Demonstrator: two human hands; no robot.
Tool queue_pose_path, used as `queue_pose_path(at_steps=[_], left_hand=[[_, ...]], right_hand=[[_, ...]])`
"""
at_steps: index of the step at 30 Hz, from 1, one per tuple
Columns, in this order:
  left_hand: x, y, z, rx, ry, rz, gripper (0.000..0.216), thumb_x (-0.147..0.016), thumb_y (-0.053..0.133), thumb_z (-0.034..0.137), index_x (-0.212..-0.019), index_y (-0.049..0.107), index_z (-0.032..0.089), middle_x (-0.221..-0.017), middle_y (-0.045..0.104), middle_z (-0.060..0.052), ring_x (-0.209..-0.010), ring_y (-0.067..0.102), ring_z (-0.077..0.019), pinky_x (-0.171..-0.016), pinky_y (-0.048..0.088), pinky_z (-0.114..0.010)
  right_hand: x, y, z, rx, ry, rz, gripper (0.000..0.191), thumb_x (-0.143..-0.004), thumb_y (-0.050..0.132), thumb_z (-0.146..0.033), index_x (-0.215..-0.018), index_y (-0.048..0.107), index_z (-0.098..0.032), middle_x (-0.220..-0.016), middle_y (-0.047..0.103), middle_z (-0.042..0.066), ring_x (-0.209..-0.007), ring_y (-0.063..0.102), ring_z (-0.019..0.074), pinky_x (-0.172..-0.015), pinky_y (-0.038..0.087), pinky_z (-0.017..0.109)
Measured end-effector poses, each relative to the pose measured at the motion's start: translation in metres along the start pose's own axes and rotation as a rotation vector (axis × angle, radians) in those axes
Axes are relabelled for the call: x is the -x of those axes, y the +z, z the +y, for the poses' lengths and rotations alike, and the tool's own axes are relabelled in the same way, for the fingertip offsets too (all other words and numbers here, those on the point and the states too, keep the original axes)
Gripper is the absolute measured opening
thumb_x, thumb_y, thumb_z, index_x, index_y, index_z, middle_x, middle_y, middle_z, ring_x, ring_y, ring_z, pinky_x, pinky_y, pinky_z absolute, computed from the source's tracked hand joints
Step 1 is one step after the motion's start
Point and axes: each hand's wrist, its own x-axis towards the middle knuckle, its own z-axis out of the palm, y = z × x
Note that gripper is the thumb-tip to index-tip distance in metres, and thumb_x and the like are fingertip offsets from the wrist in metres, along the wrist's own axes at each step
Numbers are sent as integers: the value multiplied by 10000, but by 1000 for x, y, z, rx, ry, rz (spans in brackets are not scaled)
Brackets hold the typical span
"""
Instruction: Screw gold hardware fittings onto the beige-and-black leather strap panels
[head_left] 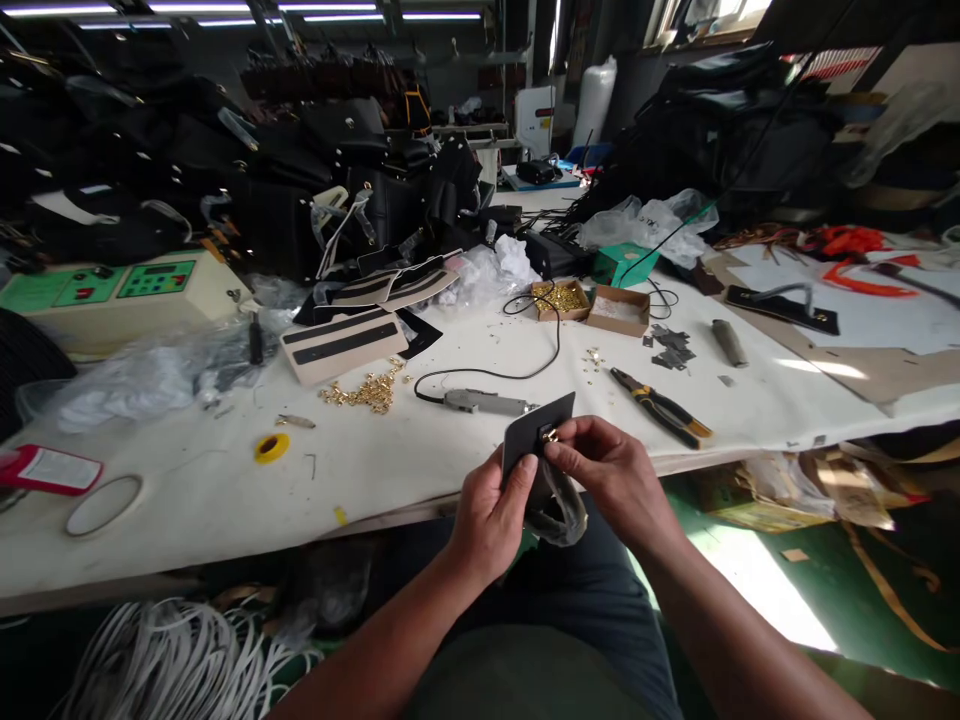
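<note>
My left hand [486, 518] is closed on a flat dark panel [531, 432], its thumb lying across the near face. From the panel hangs a looped dark handle [564, 525] that looks wrapped in clear film. My right hand [621, 482] pinches a small gold metal fitting [550, 436] with thumb and forefinger, against the panel's face. Its exact shape is too small to tell. Just beyond the panel, a grey corded electric screwdriver [484, 402] lies on the white worktable [390, 470]. A heap of gold fittings [371, 390] is to its left.
Pliers [664, 408] lie to the right, near dark scraps [673, 347]. Farther back stand a box of gold pieces [559, 298] and a second small box [619, 310]. Yellow tape [271, 447] and a red bottle [52, 468] are left. Black bags [352, 200] crowd the back.
</note>
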Motion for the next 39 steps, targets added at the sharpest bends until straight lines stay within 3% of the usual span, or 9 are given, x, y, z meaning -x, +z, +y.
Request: queue_pose_path(at_steps=[3, 9, 12, 18, 24, 28, 32, 35, 39], left_hand=[[6, -4, -2, -28, -5, 14, 391, -1066, 565, 470, -1315, 723, 212, -1211, 790, -58, -1074, 728, -223, -986, 554, -298], [13, -10, 3, -4, -67, 56, 400, -1038, 595, 504, -1249, 750, 202, -1199, 794, -56, -1070, 718, -244, -978, 539, -290], [15, -13, 6, 23, -94, 49, 424, -1036, 588, 515, -1248, 754, 188, -1176, 799, -59, -1055, 716, -251, -980, 538, -297], [13, -20, 14, 12, -71, -28, 401, -1048, 571, 468, -1278, 761, 200, -1192, 796, -50, -1083, 713, -262, -1033, 513, -306], [10, -29, 17, -33, -119, -190, 417, -1056, 545, 467, -1288, 761, 197, -1165, 789, -43, -1078, 697, -267, -1034, 511, -320], [8, -32, 11, -12, -168, -232, 428, -1040, 571, 488, -1255, 767, 175, -1123, 785, -54, -1095, 686, -282, -1045, 515, -350], [7, -28, 5, 78, -216, -170, 415, -1016, 621, 500, -1206, 773, 164, -1093, 791, -60, -1093, 690, -277, -1010, 530, -338], [7, -23, 4, 98, -208, -163, 396, -1024, 619, 483, -1221, 768, 175, -1142, 792, -55, -1101, 692, -260, -1015, 521, -322], [8, -18, 6, 114, -194, -110, 393, -1013, 641, 473, -1242, 767, 179, -1235, 786, -60, -1165, 693, -267, -1086, 500, -333]], right_hand=[[5, 4, 3, 35, -48, 10, 344, -729, 941, -443, -796, 708, -199, -719, 664, -18, -629, 533, 118, -575, 437, 243], [12, 13, 12, 393, -429, 103, 132, -932, 787, -368, -915, 808, -239, -890, 769, 47, -742, 657, 181, -688, 542, 316], [13, 14, 13, 474, -523, 68, 119, -985, 726, -333, -968, 802, -243, -920, 774, 61, -785, 693, 202, -721, 567, 343], [9, 6, 1, 563, -553, -94, 127, -1018, 674, -278, -1000, 788, -226, -945, 747, 60, -843, 710, 197, -729, 562, 319], [-9, -17, -9, 697, -574, -435, 247, -1065, 589, -336, -1051, 808, -223, -946, 728, 77, -830, 689, 190, -727, 550, 315], [-17, -26, -11, 668, -448, -568, 285, -1062, 599, -412, -1021, 818, -236, -921, 721, 52, -800, 676, 169, -719, 543, 295], [-12, -23, -10, 540, -369, -408, 260, -1012, 683, -458, -982, 809, -232, -964, 750, 53, -876, 692, 192, -783, 547, 324], [-7, -16, -5, 521, -330, -273, 278, -998, 690, -462, -905, 794, -221, -901, 748, 50, -839, 678, 194, -748, 526, 329], [-7, -15, 5, 427, -302, -27, 326, -918, 769, -498, -1070, 768, -209, -801, 674, 14, -725, 592, 166, -685, 497, 307]])
